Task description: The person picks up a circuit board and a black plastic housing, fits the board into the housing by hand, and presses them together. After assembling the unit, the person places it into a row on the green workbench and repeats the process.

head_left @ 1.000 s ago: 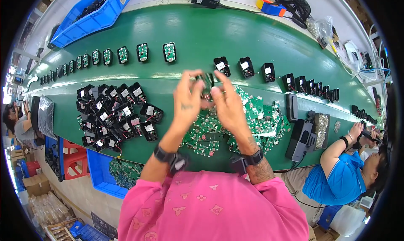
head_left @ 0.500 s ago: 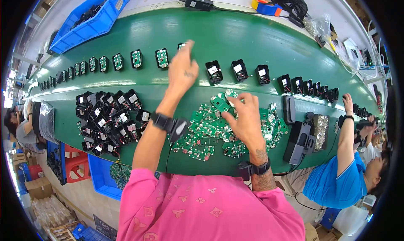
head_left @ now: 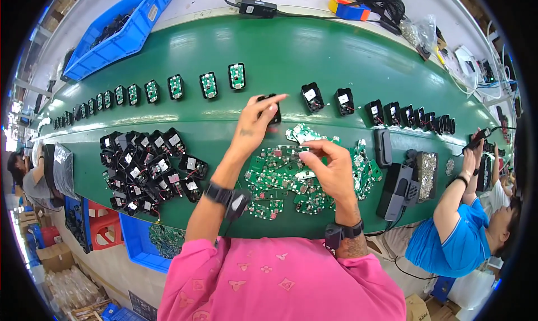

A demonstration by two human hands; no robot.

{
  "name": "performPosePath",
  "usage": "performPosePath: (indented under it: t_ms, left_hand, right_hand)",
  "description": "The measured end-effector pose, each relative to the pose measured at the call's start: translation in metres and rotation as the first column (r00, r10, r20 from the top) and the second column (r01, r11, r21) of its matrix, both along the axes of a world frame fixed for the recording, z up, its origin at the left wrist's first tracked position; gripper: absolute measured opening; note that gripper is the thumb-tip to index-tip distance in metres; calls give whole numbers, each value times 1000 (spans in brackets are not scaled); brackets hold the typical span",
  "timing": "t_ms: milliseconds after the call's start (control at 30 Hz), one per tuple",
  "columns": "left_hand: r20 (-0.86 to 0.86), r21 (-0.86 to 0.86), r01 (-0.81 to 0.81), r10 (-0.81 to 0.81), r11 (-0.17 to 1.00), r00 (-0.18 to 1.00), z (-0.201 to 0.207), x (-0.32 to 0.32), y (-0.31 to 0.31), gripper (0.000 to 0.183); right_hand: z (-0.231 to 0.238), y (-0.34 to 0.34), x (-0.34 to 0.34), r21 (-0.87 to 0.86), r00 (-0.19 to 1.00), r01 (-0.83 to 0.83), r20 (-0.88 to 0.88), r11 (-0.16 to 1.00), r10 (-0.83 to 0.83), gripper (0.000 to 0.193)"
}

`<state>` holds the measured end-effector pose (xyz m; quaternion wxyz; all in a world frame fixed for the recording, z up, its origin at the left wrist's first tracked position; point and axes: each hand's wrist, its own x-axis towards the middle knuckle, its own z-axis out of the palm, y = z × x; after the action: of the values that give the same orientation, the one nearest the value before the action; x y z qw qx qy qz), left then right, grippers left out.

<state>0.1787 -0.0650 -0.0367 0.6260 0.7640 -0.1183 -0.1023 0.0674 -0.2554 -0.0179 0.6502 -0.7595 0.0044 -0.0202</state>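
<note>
My left hand [head_left: 251,125] is closed round a small black case [head_left: 273,111], slightly blurred, above the bench. Between the thumb and fingers of my right hand [head_left: 334,167] is the end of a green circuit board [head_left: 290,151], held over a loose pile of similar boards [head_left: 269,178]. Beyond my left hand stands a black case with a green board in it [head_left: 237,76], last of a row that runs off to the left. On the right, cases with white parts and wires inside [head_left: 312,97] stand in another row.
A heap of black cases [head_left: 148,164] lies left of my left forearm. Right of the boards are a dark grey device [head_left: 397,191] and a tray of small metal parts [head_left: 427,175]. A blue crate [head_left: 117,32] sits far left. A co-worker in blue [head_left: 448,237] is at right.
My left hand has come back from the far row and taken the nearest unfilled case on the right. My right hand has lifted a circuit board off the pile.
</note>
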Motion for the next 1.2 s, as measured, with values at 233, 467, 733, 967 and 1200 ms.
performPosePath:
  t_ms: [233, 467, 733, 967, 1200]
  left_hand:
    - [138, 131, 13, -31, 991, 990, 25, -76, 15, 34]
    - [161, 104, -40, 23, 994, 987, 44, -96, 18, 41]
    - [-258, -392, -119, 15, 912, 966, 53, -107, 16, 67]
    - [-345, -396, -78, -69, 915, 936, 49, -101, 29, 57]
    - [-348, -363, -45, -91, 931, 933, 48, -105, 28, 59]
  right_hand:
    - [20, 14, -4, 313, 999, -55, 16, 948, 52, 18]
    - [20, 28, 2, 151, 998, -61, -11, 987, 63, 16]
    - [18, 33, 0, 114, 995, 19, -99, 993, -8, 17]
    - [20, 36, 5, -230, 959, -14, 273, 973, 78, 24]
    - [24, 40, 8, -185, 955, -151, 225, 971, 192, 15]
